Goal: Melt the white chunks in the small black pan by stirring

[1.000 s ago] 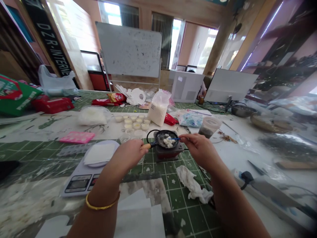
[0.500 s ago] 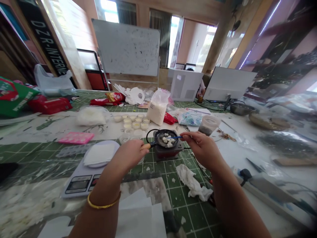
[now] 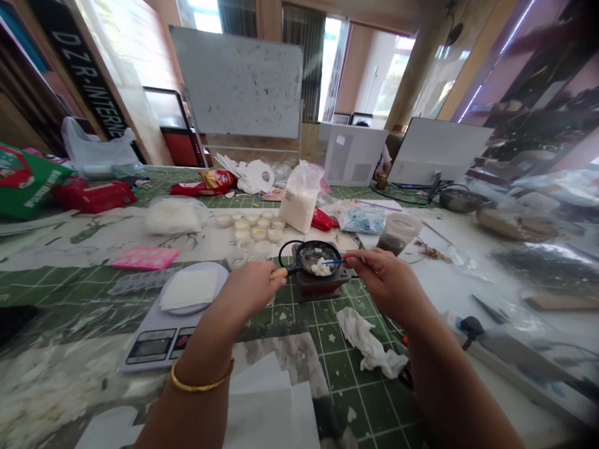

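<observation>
A: What's the left hand point(image 3: 248, 288) got?

B: Clamped on the wooden handle point(image 3: 279, 272) of a small black frying pan point(image 3: 311, 257). Gold bangle point(image 3: 201, 381) on that wrist, btw.

A: And the right hand point(image 3: 386, 280)?

B: Pinched shut on a thin blue stick point(image 3: 333, 262), tip reaching over the pan's rim to the white lumps point(image 3: 319, 267) inside. Can't tell if it's actually touching them.

A: Where's the pan?

B: Sitting on a small dark-red hot plate point(image 3: 321, 284), on a green cutting mat point(image 3: 360, 399), b/w the two hands. Black cord point(image 3: 282, 252) loops up behind it.

A: What's close by?

B: Crumpled tissue point(image 3: 369, 349) on the mat, front right of the hot plate. Digital kitchen scale point(image 3: 156, 346) to the left, w/ a round plate and white sheet on top. Clear plastic tray point(image 3: 140, 282) just past that, pink silicone mould point(image 3: 145, 257) beyond it.

A: Further back on the table point(image 3: 84, 240)?

B: Rows of small cups point(image 3: 255, 227) w/ pale contents, a plastic bag of white grains point(image 3: 299, 202) behind them, and a clear tub point(image 3: 397, 232) w/ dark contents to the right of the pan.
</observation>
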`<action>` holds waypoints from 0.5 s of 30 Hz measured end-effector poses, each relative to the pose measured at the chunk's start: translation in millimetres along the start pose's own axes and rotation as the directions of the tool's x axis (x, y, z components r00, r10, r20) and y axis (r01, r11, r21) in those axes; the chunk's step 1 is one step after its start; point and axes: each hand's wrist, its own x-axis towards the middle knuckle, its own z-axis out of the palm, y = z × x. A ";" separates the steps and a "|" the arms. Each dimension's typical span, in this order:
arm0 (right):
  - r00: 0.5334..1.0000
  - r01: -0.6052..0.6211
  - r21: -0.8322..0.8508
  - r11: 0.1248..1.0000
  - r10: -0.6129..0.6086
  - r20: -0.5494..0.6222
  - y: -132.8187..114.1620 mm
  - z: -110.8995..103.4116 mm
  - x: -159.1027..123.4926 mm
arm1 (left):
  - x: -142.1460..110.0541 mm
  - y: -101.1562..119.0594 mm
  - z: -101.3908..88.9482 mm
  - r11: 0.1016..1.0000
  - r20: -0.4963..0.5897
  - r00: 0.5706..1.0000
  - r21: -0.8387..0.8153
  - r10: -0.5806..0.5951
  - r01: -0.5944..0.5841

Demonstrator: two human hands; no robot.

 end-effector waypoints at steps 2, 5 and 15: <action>0.998 -0.034 0.009 0.999 0.034 -0.050 -0.9 -1.8 -2.4 | -0.4 -0.4 0.5 1.000 0.002 1.000 -0.012 -0.001 0.001; 0.998 -0.028 0.006 1.000 0.028 -0.056 -2.6 1.2 -3.5 | -0.4 -1.5 2.1 1.000 -0.004 1.000 -0.013 -0.005 0.005; 0.999 -0.053 -0.072 0.996 0.053 -0.010 5.2 15.0 12.4 | -1.2 -1.8 0.6 1.000 0.006 1.000 -0.025 -0.012 0.012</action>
